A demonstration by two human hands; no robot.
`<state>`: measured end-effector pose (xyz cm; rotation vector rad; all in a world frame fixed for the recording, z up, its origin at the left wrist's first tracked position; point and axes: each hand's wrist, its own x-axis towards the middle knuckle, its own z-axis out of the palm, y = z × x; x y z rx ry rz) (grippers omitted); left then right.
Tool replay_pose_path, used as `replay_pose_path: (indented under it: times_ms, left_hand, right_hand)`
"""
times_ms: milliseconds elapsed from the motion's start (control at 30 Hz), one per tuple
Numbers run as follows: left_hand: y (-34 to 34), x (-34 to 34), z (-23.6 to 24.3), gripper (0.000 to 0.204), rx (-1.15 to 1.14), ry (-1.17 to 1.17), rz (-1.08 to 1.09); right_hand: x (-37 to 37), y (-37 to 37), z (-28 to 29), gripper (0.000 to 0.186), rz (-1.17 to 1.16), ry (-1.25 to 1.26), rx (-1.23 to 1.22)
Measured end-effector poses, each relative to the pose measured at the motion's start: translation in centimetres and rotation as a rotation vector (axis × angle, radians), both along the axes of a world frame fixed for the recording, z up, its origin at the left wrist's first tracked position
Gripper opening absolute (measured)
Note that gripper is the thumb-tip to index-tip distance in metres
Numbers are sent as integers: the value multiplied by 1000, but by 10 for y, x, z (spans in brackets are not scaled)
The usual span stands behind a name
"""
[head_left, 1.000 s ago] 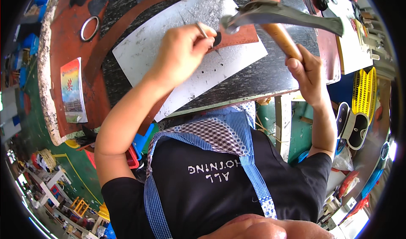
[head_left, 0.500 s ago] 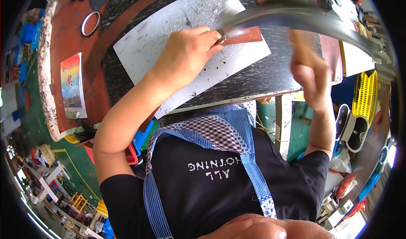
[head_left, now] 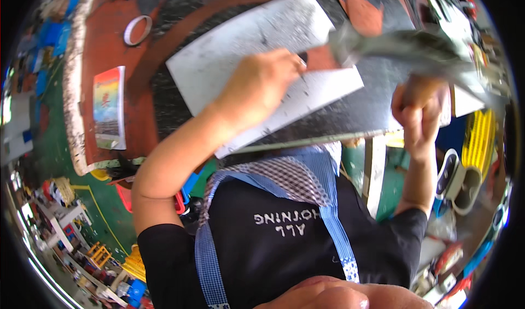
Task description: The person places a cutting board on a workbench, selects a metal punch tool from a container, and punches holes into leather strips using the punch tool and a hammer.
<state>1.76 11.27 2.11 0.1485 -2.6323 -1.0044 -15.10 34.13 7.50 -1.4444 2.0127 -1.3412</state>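
Observation:
My right hand [head_left: 421,112] grips a hammer [head_left: 404,46] by its brown wooden handle. Motion smears its long dark metal head, whose left end is over the right part of a brown leather strip [head_left: 320,59]. The strip lies on a pale, scuffed board [head_left: 229,44]. My left hand [head_left: 262,82] rests low over the board, fingers pinched together at the strip's left end. A small dark metal piece [head_left: 302,58] shows at those fingertips, mostly hidden, its kind unclear.
The board sits on a black speckled worktop [head_left: 377,101]. To the left are a tape roll [head_left: 138,30], a colourful printed booklet [head_left: 109,108] and a long curved brown strip [head_left: 164,44]. Leather scraps [head_left: 363,13] lie at the back. A yellow basket [head_left: 478,142] stands at right.
The whole view has shifted, so the bench appears further right and slightly lower. The hammer's left end has moved from near my left fingers to over the strip's right part.

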Motion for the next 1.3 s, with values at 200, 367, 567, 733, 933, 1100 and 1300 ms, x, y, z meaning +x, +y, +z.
replay_pose_path:
  times_ms: [200, 367, 567, 733, 933, 1100, 1300]
  left_hand:
    - [-5, 7, -12, 12, 495, -32, 71]
    - [-12, 7, -27, 15, 776, -66, 8]
    - [-16, 29, -10, 17, 807, 43, 133]
    - [-11, 25, -19, 16, 710, 40, 114]
    - [-6, 21, -24, 16, 786, 65, 197]
    - [-6, 17, -23, 17, 720, 44, 191]
    - [-4, 15, -21, 17, 701, 33, 234]
  right_hand:
    - [-7, 2, -6, 31, -60, 162, 405]
    - [-6, -2, -20, 31, -46, 144, 440]
    - [-7, -25, -15, 21, 64, 151, 576]
    - [-11, -19, -24, 18, 102, 59, 473]
    - [-14, -25, -22, 19, 99, 144, 488]
    - [-17, -28, -21, 21, 91, 138, 525]
    - [-21, -26, -25, 25, 82, 143, 509]
